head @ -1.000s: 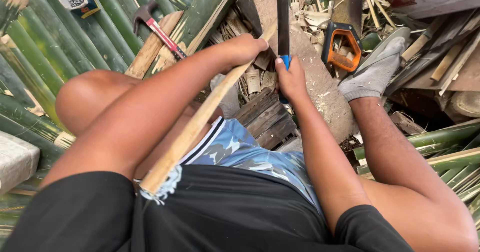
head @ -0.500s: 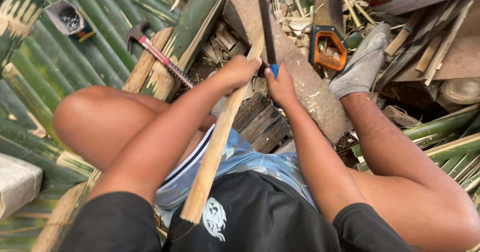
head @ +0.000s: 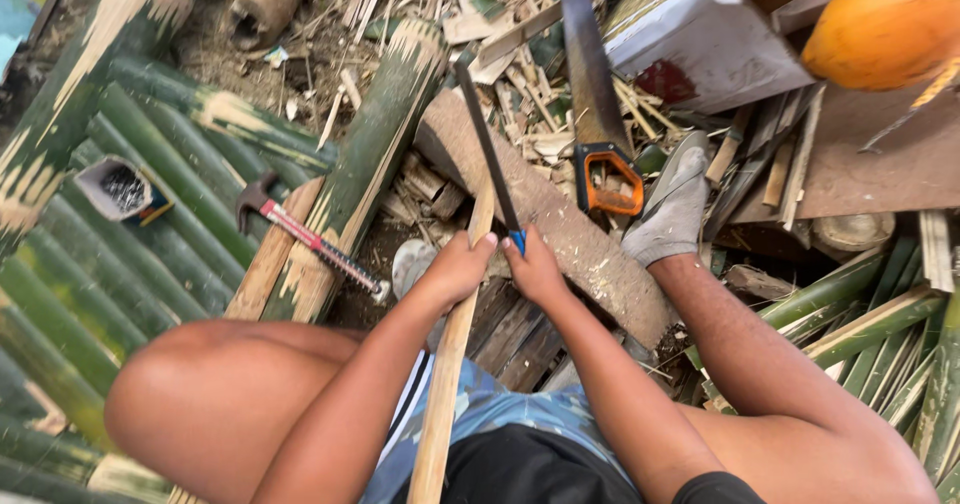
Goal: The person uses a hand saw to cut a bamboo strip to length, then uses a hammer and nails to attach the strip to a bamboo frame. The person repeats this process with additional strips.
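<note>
Bamboo strip point(head: 447, 364): long, pale, running from the lap up to the log point(head: 560, 229), its far end resting on the log's top. Judged: the log serves as a block to steady the strip under the blade.

Left hand point(head: 455, 269) is closed around the strip just short of the log, thumb toward the blade; it seems to pin the strip in place. Right hand point(head: 535, 269) is closed on the blue handle of a knife point(head: 488, 154), just beside the left hand, nearly touching. The dark, narrow blade points away from the body, roughly in line with the strip, and lies against its far end; whether it has bitten in cannot be told.

A socked foot point(head: 672, 209) rests on the log's right side, probably to hold it still.

Around: a handsaw point(head: 598, 154) with orange grip lies beyond the log, by the foot. A hammer point(head: 305, 234) lies on a split green bamboo pole point(head: 365, 154) to the left. Green bamboo slats point(head: 120, 254) cover the ground at left. Scraps and splinters point(head: 520, 104) litter the ground.
</note>
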